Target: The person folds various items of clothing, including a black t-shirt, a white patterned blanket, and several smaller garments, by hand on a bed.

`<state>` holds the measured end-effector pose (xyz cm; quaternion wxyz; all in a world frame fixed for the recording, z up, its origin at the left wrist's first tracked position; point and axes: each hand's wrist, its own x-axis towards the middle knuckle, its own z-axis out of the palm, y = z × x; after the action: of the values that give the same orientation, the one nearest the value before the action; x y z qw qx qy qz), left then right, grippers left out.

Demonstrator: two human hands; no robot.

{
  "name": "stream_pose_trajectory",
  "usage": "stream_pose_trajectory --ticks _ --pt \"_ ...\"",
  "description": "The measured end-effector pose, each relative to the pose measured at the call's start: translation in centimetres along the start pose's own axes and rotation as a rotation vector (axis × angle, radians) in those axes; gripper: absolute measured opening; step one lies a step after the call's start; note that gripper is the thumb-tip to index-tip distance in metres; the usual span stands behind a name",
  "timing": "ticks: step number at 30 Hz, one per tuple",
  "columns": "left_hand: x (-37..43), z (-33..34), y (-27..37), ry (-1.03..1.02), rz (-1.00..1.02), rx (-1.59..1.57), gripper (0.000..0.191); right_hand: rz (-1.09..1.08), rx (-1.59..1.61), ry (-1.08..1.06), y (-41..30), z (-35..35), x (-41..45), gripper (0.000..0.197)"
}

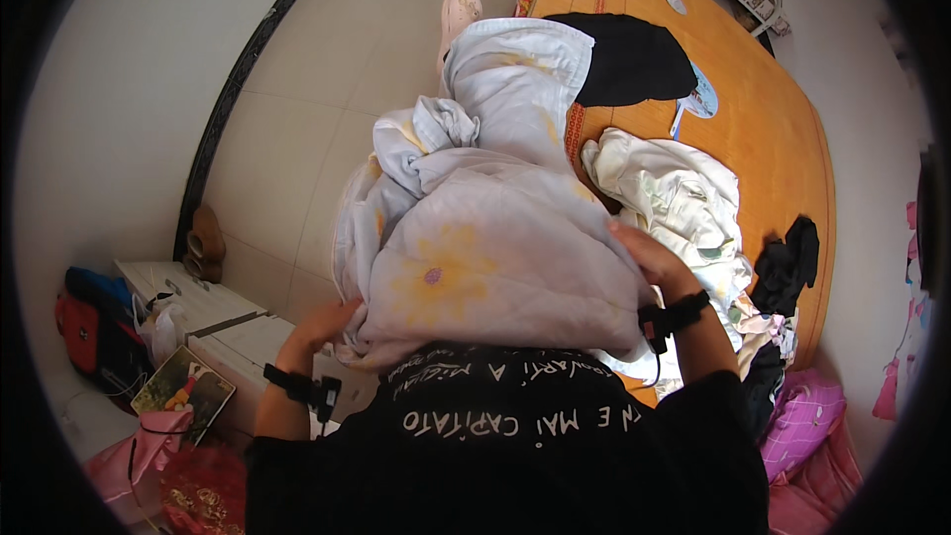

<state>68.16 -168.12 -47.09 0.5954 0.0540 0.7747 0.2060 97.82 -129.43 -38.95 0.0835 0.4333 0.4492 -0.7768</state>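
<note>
A pale grey quilt [475, 253] with yellow flowers lies bunched across my lap, against my black T-shirt. One part of it stretches away over a leg, and a twisted roll of it stands up at the left. My left hand [336, 318] holds the quilt's left side low down, its fingertips tucked into the folds. At the right side, my right hand [648, 249] grips the quilt's edge; some fingers are hidden beneath the fabric. Close to my right hand lies a crumpled white cloth [683, 200] with a faint leafy print.
The bed with an orange woven mat [773, 141] bears a black garment [631, 59], a hand fan [702, 95] and black clothing [786, 267]. A purple pillow [804, 420] sits at lower right. White cabinets [197, 293] and a red-and-black bag [93, 327] are at left.
</note>
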Motion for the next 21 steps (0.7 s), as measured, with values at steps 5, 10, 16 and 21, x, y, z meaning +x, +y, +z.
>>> stream_pose_trajectory --ticks 5,10,16,21 --pt "-4.6 1.1 1.3 -0.132 0.302 -0.602 0.043 0.074 -0.394 -0.254 -2.2 5.5 0.3 0.035" --pt "-9.8 -3.7 3.3 0.14 0.82 -1.272 0.062 -0.279 -0.121 -0.339 -11.5 11.1 -2.8 0.039" --pt "-9.4 -11.7 7.9 0.069 1.326 -1.165 0.068 -0.9 0.286 -0.324 -19.0 15.2 -3.3 0.046" --pt "-4.6 -15.6 16.8 -0.374 1.116 -0.939 0.078 -0.947 0.488 -0.229 -23.0 17.1 3.9 0.054"
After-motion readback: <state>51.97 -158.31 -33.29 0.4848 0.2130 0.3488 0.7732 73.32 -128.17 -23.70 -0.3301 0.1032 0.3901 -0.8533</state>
